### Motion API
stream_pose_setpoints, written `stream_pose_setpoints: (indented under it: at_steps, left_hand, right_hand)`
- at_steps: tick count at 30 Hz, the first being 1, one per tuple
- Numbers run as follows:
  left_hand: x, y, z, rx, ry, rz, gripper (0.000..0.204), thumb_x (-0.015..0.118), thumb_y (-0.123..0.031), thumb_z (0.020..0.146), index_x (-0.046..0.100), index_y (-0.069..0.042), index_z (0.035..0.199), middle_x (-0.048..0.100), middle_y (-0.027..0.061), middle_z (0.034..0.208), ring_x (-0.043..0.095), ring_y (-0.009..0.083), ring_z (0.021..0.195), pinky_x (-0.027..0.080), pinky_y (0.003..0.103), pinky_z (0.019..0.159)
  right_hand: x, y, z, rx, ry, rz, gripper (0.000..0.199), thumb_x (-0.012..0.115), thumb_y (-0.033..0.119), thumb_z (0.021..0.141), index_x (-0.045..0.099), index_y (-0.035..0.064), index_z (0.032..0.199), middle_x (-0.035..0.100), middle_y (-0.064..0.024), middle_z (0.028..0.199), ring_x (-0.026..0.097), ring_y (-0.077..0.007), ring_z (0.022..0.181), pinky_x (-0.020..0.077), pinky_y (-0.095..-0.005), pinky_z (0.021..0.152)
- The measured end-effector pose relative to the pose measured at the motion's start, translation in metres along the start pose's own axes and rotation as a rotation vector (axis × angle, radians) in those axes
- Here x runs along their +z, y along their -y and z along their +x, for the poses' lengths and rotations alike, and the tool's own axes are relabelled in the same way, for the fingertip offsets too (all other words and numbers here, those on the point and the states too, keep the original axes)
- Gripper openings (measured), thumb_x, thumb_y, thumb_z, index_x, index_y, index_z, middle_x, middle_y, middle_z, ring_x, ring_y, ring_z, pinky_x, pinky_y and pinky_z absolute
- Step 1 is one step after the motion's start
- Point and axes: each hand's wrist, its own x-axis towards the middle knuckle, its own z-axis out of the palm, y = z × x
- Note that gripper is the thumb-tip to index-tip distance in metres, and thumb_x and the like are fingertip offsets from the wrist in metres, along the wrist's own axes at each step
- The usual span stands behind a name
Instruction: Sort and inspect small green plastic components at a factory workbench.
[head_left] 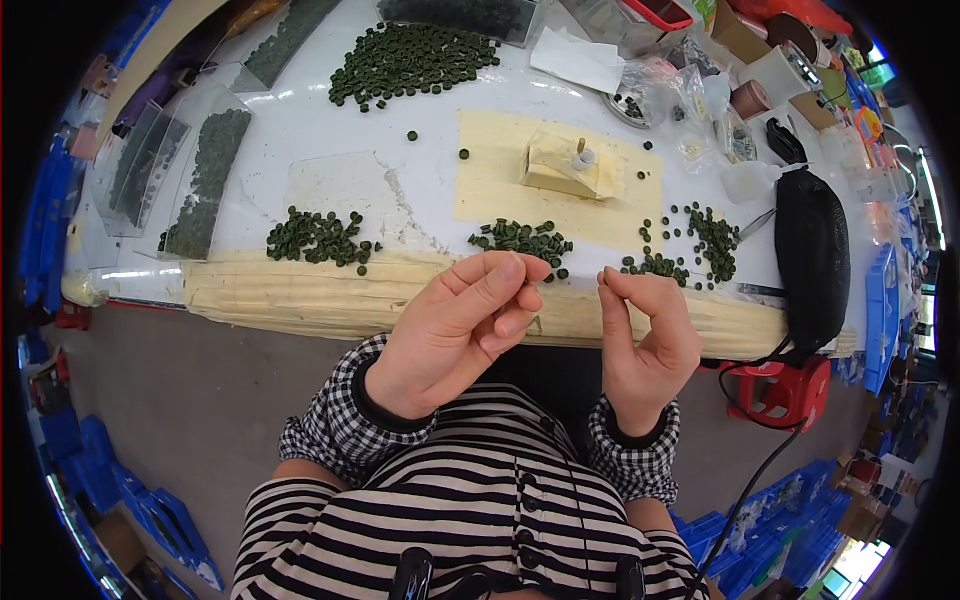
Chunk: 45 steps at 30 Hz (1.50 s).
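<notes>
My left hand (455,325) is raised over the table's front edge, its fingers curled in and the thumb pressed to them. A tiny dark bit shows at these fingertips, too small to name. To its right, my right hand (650,335) pinches thumb and forefinger together, with a speck between the tips that I cannot make out. Small dark green round pieces lie in a heap (520,237) just beyond my left hand. Another group of green pieces (655,267) is just past my right fingertips, beside a larger cluster (715,245).
A tape-covered block (570,165) with a short upright peg stands on a cream sheet (485,190). More green pieces form a left heap (318,238) and a big far pile (410,62). Clear trays (205,185) line the left; a black padded object (812,260) stands right.
</notes>
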Motion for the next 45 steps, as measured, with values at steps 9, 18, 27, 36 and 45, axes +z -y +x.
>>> stream_pose_setpoints:
  at_steps: [9, 18, 27, 36, 45]
  left_hand:
    - [0.009, 0.001, 0.001, -0.005, -0.059, 0.120, 0.027, 0.047, -0.015, 0.099, 0.055, 0.001, 0.119, 0.065, 0.0081, 0.099, 0.041, 0.0011, 0.058, 0.034, 0.013, 0.050]
    - [0.010, 0.007, 0.002, 0.022, -0.032, 0.166, 0.021, 0.047, -0.015, 0.099, 0.057, -0.003, 0.113, 0.066, 0.0080, 0.098, 0.041, 0.0010, 0.056, 0.034, 0.012, 0.049]
    - [0.014, 0.014, 0.001, 0.062, -0.096, 0.239, 0.021, 0.057, -0.018, 0.095, 0.065, -0.001, 0.104, 0.044, -0.0076, 0.062, 0.031, 0.0019, 0.055, 0.026, 0.018, 0.050]
    - [0.018, 0.018, 0.001, 0.086, -0.134, 0.243, 0.021, 0.059, -0.020, 0.094, 0.066, -0.001, 0.102, 0.047, -0.0074, 0.063, 0.032, 0.0017, 0.053, 0.026, 0.018, 0.048]
    - [0.019, 0.020, 0.000, 0.091, -0.142, 0.191, 0.020, 0.058, -0.018, 0.095, 0.066, -0.001, 0.101, 0.049, -0.0069, 0.065, 0.033, 0.0011, 0.053, 0.026, 0.017, 0.048]
  right_hand:
    - [0.002, 0.012, -0.004, 0.118, 0.018, 0.198, 0.019, 0.069, -0.011, 0.072, 0.068, -0.0016, 0.089, 0.068, -0.0105, 0.081, 0.064, -0.0203, 0.074, 0.0483, -0.0284, 0.069]
    - [0.003, 0.015, -0.004, 0.125, 0.028, 0.264, 0.018, 0.071, -0.009, 0.072, 0.067, -0.0003, 0.088, 0.064, -0.0084, 0.084, 0.058, -0.0187, 0.078, 0.0449, -0.0268, 0.070]
    - [0.010, 0.014, -0.008, 0.167, 0.020, 0.288, 0.017, 0.073, -0.006, 0.071, 0.067, 0.0007, 0.086, 0.062, -0.0066, 0.083, 0.055, -0.0176, 0.078, 0.0424, -0.0274, 0.071]
    - [0.016, 0.012, -0.014, 0.152, -0.026, 0.296, 0.018, 0.072, -0.007, 0.070, 0.067, 0.0005, 0.086, 0.062, -0.0064, 0.081, 0.054, -0.0175, 0.077, 0.0422, -0.0271, 0.069]
    - [0.020, 0.015, -0.014, 0.137, -0.074, 0.277, 0.020, 0.071, -0.010, 0.069, 0.068, 0.0005, 0.086, 0.062, -0.0064, 0.081, 0.055, -0.0178, 0.076, 0.0430, -0.0271, 0.068]
